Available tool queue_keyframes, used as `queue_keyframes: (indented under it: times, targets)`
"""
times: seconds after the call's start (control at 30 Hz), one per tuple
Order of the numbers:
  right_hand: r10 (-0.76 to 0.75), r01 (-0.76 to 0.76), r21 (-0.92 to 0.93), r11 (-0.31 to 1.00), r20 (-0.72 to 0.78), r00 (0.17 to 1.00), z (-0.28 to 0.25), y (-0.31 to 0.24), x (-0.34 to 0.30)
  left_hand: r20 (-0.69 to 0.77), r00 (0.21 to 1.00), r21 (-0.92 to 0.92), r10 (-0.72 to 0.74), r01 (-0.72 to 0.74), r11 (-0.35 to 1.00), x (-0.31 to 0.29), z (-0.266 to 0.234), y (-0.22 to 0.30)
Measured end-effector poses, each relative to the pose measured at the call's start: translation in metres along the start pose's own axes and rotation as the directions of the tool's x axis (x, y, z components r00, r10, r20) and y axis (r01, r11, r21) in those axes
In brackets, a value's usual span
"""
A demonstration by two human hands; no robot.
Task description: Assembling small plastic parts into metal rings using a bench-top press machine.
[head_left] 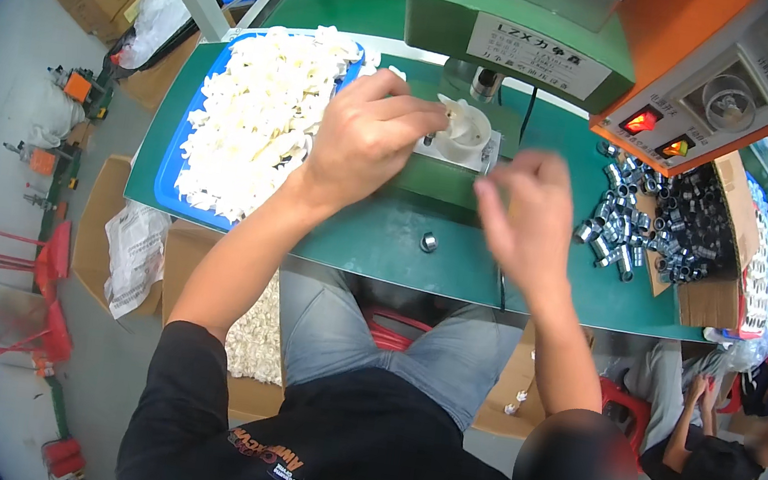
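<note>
Beneath the ram of a green press (522, 24), a white plastic part (464, 126) sits in a round white holder (471, 148) on the machine's base. My left hand (359, 138) reaches in from the left, its thumb and forefinger closed on the edge of the white part. To the right of the holder is my right hand (530, 216), apart from it and smeared by motion, so whether it holds anything is unclear. One small metal sleeve (429, 242) lies on the green table (353, 248) in front of the press.
A blue tray (169, 175) heaped with white plastic parts (253, 123) stands at left. Metal sleeves (618, 219) lie on the right, some spilling from a cardboard box (712, 296). An orange control box (687, 76) overhangs at upper right. Another person (717, 454) sits farther right.
</note>
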State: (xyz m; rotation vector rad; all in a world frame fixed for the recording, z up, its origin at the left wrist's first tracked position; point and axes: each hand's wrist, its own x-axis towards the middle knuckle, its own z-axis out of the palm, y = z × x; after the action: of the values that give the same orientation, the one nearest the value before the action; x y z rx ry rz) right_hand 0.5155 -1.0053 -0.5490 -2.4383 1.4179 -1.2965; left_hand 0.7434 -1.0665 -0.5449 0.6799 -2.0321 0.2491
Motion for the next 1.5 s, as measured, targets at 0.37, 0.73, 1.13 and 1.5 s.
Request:
queue_keyframes:
  times: [0.37,0.73,1.13,1.5]
  targets:
    - [-0.17,0.205,-0.099,0.974,0.281,0.945,0.022,0.004,-0.093,0.168,0.985,0.144,0.032,-0.057,0.988,0.011,0.023,0.021]
    - [-0.099,0.104,-0.135,0.985,0.038,0.994,-0.021,0.016,-0.079,0.104,0.982,0.208,-0.156,0.131,0.969,0.008,-0.013,0.023]
    - [-0.005,0.009,-0.352,0.936,0.011,1.0,-0.014,0.047,-0.072,0.188,0.899,0.398,-0.395,0.298,0.868,-0.062,-0.03,0.031]
    - [-0.026,0.03,-0.353,0.935,0.015,1.0,-0.014,0.052,-0.068,0.22,0.891,0.374,-0.397,0.299,0.878,-0.06,-0.033,0.028]
